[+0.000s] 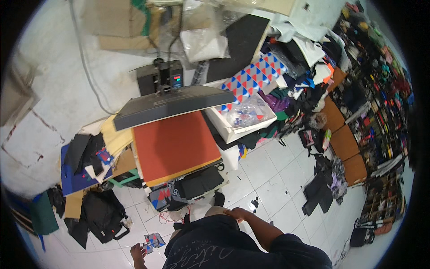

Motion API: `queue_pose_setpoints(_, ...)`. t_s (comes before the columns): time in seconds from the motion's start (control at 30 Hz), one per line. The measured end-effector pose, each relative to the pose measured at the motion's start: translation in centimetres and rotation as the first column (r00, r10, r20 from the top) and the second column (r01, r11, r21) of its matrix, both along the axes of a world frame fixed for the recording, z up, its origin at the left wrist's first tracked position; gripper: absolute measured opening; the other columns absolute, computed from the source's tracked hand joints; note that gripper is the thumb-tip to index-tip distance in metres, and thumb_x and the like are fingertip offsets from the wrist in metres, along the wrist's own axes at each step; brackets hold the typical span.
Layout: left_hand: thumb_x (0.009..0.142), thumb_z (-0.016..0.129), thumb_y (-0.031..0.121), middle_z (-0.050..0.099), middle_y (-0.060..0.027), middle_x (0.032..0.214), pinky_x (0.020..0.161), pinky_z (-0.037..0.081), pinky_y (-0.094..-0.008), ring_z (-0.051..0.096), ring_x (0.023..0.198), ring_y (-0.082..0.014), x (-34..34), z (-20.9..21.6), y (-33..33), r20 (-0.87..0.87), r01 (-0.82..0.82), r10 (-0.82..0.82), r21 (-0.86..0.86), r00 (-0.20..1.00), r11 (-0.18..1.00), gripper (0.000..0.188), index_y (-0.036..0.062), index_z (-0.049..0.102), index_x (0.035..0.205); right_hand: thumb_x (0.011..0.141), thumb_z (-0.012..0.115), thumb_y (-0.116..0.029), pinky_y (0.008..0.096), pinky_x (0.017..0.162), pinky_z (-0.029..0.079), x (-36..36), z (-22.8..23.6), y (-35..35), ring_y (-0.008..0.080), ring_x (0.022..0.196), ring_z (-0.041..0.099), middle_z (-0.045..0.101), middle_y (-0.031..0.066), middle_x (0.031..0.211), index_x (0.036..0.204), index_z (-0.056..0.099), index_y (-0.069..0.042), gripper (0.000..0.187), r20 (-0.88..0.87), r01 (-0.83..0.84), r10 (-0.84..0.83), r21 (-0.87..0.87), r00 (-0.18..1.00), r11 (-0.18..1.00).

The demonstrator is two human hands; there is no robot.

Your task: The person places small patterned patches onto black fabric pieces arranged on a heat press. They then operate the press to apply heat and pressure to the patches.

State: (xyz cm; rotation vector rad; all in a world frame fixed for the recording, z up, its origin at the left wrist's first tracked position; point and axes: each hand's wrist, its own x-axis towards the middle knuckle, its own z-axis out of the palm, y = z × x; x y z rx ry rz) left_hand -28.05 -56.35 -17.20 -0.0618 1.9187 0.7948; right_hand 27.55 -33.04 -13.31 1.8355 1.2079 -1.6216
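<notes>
My left hand (138, 253) hangs low at the lower left. Its fingers are closed at the edge of a small patterned piece (147, 248) in grey, blue and red. A larger piece of the same pattern (155, 240) is right beside it against the tiled floor. My right hand (238, 214) lies over my beige-clad thigh, fingers stretched out and holding nothing. In front of me stands a heat press with its dark upper plate (174, 105) raised. The orange-red pad (177, 145) under it is bare.
Right of the press, a white box (244, 127) holds plastic-wrapped pieces beneath a patterned sheet (255, 76). Folded dark cloth (197, 184) sits below the pad. A black bag (103, 215) stands left; dark clothing (320, 190) lies right. Crowded shelves (380, 112) line the right wall.
</notes>
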Motion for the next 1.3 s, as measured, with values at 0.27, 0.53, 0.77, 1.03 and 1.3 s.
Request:
queue_pose_setpoints(0.27,0.086,0.061,0.032,0.058,-0.0083,0.081,0.050,0.047,-0.0298,0.057,0.061,-0.0173,10.5,-0.4,9.1,-0.006,-0.001,0.002,0.222,1.000,0.975,0.035,0.0036,0.056,0.106,0.085,0.063,-0.046,0.0374,0.065,0.052,11.8,-5.0,10.3,0.0217,0.065,0.066,0.068,0.0086,0.070,0.093,0.067,-0.010,0.037,-0.069,0.063,-0.039,0.384,0.997,0.921)
queue_pose_setpoints(0.53,0.085,0.067,0.028,0.063,-0.0087,0.086,0.054,0.048,-0.0288,0.061,0.071,-0.0165,30.4,3.0,12.7,-0.032,0.112,-0.115,-0.072,0.993,0.991,0.036,0.0018,0.058,0.109,0.083,0.067,-0.039,0.0412,0.073,0.051,17.6,-2.6,22.3,0.0304,0.080,0.067,0.068,0.0158,0.078,0.090,0.064,-0.008,0.032,-0.005,-0.146,0.186,0.601,0.982,0.786)
queue_pose_setpoints(0.77,0.084,0.068,0.031,0.064,-0.0116,0.085,0.058,0.048,-0.0295,0.059,0.071,-0.0167,36.5,5.5,10.9,-0.276,0.178,-0.193,-0.076,0.942,0.981,0.041,-0.0028,0.061,0.107,0.079,0.070,-0.031,0.0376,0.078,0.050,8.3,-2.0,22.6,0.0271,0.090,0.062,0.062,0.0122,0.099,0.104,0.062,-0.008,0.035,-0.199,-0.266,0.643,0.791,0.739,0.551)
queue_pose_setpoints(1.03,0.084,0.068,0.030,0.062,-0.0080,0.082,0.056,0.046,-0.0283,0.057,0.069,-0.0137,35.7,8.5,11.5,-0.221,-0.019,0.005,-0.060,0.975,0.998,0.041,0.0001,0.059,0.111,0.073,0.073,-0.031,0.0435,0.092,0.042,-0.9,-0.3,20.5,0.0280,0.115,0.047,0.049,0.0087,0.124,0.124,0.055,-0.010,0.057,0.152,-0.388,0.877,0.921,0.455,0.042)
queue_pose_setpoints(1.3,0.083,0.068,0.032,0.067,-0.0127,0.087,0.060,0.048,-0.0305,0.062,0.070,-0.0169,30.6,6.0,10.3,-0.219,0.125,-0.128,-0.028,0.967,0.992,0.044,-0.0014,0.060,0.111,0.079,0.065,-0.024,0.0431,0.094,0.041,-2.8,-0.5,20.0,0.0265,0.113,0.051,0.050,0.0087,0.124,0.121,0.058,-0.010,0.045,0.167,-0.549,0.866,0.824,0.471,0.140)
